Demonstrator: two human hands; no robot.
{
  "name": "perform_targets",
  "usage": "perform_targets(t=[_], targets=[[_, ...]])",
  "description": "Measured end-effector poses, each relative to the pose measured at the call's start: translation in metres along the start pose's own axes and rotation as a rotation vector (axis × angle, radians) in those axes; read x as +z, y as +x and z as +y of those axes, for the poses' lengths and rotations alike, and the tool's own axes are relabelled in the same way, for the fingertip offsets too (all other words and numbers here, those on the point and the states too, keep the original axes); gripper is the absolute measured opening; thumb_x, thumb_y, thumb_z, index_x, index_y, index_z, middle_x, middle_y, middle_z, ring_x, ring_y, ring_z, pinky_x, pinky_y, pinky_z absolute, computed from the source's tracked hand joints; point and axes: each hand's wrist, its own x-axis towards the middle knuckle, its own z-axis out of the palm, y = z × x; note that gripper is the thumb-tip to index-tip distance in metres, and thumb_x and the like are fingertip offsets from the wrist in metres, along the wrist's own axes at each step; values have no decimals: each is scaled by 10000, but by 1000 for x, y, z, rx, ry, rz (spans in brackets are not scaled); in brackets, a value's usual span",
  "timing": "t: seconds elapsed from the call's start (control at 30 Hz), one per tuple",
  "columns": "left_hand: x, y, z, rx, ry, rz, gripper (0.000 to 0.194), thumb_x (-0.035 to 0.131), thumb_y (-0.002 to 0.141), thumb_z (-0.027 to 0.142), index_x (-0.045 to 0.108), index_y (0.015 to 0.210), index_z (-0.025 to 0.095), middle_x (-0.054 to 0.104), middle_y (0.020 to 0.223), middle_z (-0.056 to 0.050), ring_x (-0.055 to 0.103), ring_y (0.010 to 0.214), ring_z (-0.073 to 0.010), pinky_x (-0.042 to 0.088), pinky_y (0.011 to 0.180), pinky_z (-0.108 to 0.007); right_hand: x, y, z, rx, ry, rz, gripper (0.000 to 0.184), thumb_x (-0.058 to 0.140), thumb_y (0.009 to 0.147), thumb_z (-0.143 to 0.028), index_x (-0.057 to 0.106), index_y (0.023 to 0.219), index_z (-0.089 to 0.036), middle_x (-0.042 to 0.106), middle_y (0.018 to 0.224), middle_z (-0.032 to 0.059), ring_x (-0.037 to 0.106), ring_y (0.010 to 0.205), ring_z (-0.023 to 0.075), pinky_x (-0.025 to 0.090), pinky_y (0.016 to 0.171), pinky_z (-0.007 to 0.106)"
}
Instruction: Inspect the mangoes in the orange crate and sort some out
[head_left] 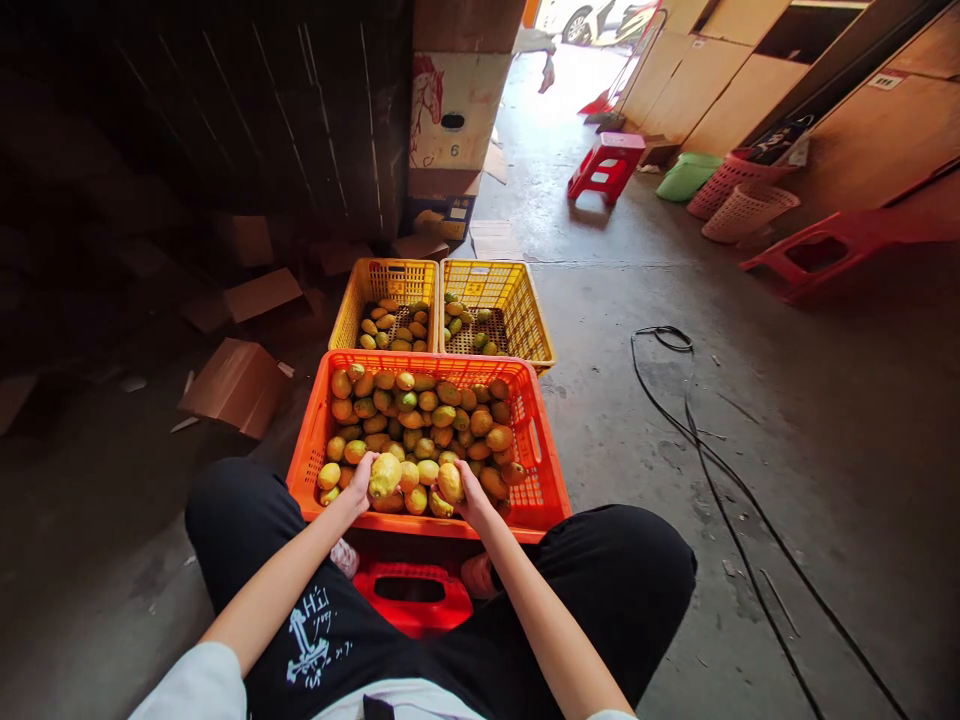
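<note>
An orange-red plastic crate (553,470) full of yellow and greenish lemons (411,402) stands between my knees. Over its near side, my left hand (360,486) is closed round a large yellow lemon (385,474) with bumpy skin. A smaller yellow lemon (450,483) sits in the grip of my right hand (474,497), a short way to the right. Both hands are just above the pile, and the fingers on the far side of each fruit are partly hidden. Other lemons lie between the two hands.
Behind it, a left yellow crate (346,312) and a right yellow crate (531,305) hold some fruit. A black cable (705,450) snakes across the floor at right. Cardboard pieces (238,385) lie left. A red stool (611,160) and pink baskets (750,210) stand farther back.
</note>
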Motion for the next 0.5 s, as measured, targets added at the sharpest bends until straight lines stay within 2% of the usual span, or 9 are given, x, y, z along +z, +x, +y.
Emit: perform_targets(t=[0.1,0.17,0.27,0.37,0.5], targets=[[-3,4,-2,30,90,24,208,697,955,359,631,977,163,677,677,-14,681,555,-172,615,530,-279,1,-1,2,-35,-9,-22,279,794,808,-438,587,847,-254,713,757,3,758,762,218,642,659,309],[-5,6,-4,55,170,35,239,788,894,326,613,923,165,670,687,-10,667,551,-161,600,526,-271,1,0,4,-71,-20,-61,322,856,767,-402,576,828,-255,697,756,-3,743,761,211,649,670,305],[-8,9,-7,98,265,64,323,878,797,266,605,939,170,699,755,-13,687,607,-162,585,557,-264,1,4,8,-117,-64,-99,378,916,711,-365,578,839,-255,699,793,10,740,774,216,654,679,309],[-10,12,-10,120,338,81,390,901,736,238,596,974,184,697,758,8,679,617,-154,552,577,-251,-1,7,10,-118,-114,-77,396,921,696,-331,574,873,-256,702,821,17,751,777,223,647,672,313],[-13,17,-13,168,349,58,337,870,711,239,584,884,195,674,723,21,657,628,-146,532,610,-250,-1,7,11,-102,-98,-28,311,848,743,-276,574,889,-250,713,842,12,754,760,213,641,679,309]])
